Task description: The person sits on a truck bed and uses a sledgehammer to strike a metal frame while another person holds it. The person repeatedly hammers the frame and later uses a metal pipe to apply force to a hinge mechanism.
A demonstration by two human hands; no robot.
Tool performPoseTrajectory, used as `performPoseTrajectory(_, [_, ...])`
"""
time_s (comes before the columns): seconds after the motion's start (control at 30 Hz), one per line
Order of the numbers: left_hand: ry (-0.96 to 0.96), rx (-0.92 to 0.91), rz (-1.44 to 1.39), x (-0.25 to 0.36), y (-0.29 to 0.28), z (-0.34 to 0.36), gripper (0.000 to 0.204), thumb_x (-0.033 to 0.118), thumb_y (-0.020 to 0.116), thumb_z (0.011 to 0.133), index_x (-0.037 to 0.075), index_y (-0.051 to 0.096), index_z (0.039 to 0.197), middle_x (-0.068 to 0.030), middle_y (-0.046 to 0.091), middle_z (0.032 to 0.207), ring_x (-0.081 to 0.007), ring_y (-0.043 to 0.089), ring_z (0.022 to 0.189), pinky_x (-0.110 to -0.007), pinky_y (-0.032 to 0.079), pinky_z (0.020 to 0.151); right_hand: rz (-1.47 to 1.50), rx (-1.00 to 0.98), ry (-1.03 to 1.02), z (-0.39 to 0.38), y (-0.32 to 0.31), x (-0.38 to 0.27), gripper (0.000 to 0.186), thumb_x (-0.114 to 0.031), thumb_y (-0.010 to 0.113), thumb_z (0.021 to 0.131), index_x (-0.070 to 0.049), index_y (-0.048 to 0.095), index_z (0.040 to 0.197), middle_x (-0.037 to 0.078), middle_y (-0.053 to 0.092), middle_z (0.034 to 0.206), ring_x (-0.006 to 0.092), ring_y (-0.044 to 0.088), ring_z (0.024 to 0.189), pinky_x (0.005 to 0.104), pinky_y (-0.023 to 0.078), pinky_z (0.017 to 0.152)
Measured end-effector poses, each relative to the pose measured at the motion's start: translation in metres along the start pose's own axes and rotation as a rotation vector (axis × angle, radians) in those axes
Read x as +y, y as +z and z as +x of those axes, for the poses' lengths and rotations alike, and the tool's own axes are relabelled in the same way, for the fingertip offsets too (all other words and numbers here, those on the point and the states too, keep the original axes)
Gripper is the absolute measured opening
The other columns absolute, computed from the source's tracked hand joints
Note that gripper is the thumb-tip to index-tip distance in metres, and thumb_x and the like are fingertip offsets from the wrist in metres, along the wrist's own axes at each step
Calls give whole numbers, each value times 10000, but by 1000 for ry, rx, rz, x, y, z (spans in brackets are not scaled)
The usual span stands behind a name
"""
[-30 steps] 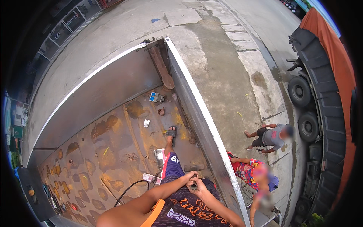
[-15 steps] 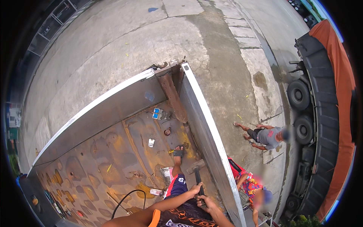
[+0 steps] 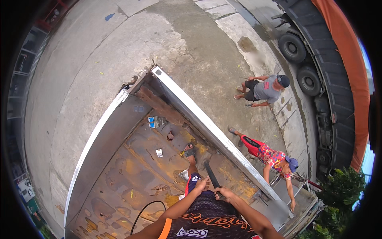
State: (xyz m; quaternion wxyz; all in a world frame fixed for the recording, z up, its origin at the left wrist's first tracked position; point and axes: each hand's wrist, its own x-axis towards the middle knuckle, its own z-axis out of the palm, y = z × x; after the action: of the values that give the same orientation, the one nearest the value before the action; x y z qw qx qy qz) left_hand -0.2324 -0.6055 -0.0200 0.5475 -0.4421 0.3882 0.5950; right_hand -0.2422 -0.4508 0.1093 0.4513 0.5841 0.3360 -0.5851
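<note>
My right hand (image 3: 223, 194) is closed around the black handle (image 3: 211, 174) of a sledgehammer, which slants down and away toward the metal side wall. Its head is hard to make out against the rusty floor. Just left of the handle is my left hand (image 3: 202, 185), its fingers loosely bent and seemingly not wrapped round it. My sandaled foot (image 3: 190, 150) stands on the stained metal floor (image 3: 139, 175) of an open truck bed, near the sledgehammer's far end.
White-rimmed side walls (image 3: 199, 107) meet at a corner ahead. A blue-and-grey box (image 3: 152, 122), a rusty round piece (image 3: 170, 136) and a black hose (image 3: 144, 208) are on the floor. Outside are a person in grey (image 3: 267, 88), another in a floral shirt (image 3: 272, 155) and a large truck (image 3: 318, 67).
My view has turned. The sledgehammer's head has shifted toward the side wall. My left hand has come off the handle, and the person in the floral shirt now reaches toward the truck bed.
</note>
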Motion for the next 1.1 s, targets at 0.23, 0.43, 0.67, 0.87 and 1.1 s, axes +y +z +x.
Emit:
performPoseTrajectory(0.23, [83, 131, 4, 20, -105, 29, 371, 387, 570, 990, 49, 593, 1143, -94, 650, 894, -176, 601, 652, -299, 554, 615, 134, -5, -84, 46, -9, 20, 98, -24, 631, 874, 1, 555, 816, 80, 533, 662, 174, 513, 489, 327, 448, 418])
performPoseTrajectory(0.43, [150, 446, 179, 39, -186, 27, 379, 338, 569, 985, 15, 583, 1183, -125, 639, 966, -182, 574, 616, -307, 512, 564, 194, 30, -149, 63, -37, 47, 104, -2, 619, 840, 8, 518, 823, 90, 498, 642, 172, 493, 471, 323, 427, 407])
performPoseTrajectory(0.67, [193, 479, 285, 48, -177, 24, 325, 302, 556, 995, 27, 580, 1165, -138, 653, 945, -196, 584, 608, -297, 503, 511, 436, -63, -136, 83, -94, 103, 103, 12, 602, 837, 11, 499, 845, 82, 466, 654, 174, 474, 510, 335, 422, 417])
performPoseTrajectory(0.87, [406, 346, 438, 41, -67, 32, 387, 363, 561, 994, 38, 566, 1205, -105, 647, 1023, -187, 607, 740, -292, 524, 620, 543, -127, -187, 124, -170, 168, 105, 2, 589, 870, 60, 520, 925, 103, 495, 643, 205, 492, 476, 362, 412, 408])
performPoseTrajectory(1.1, [452, 184, 736, -62, 65, 41, 389, 350, 576, 985, 68, 542, 1249, -100, 656, 982, -183, 616, 676, -302, 527, 575, 388, -99, -174, 181, -288, 272, 229, -116, 633, 858, -1, 573, 670, 105, 497, 554, 237, 516, 450, 431, 419, 418])
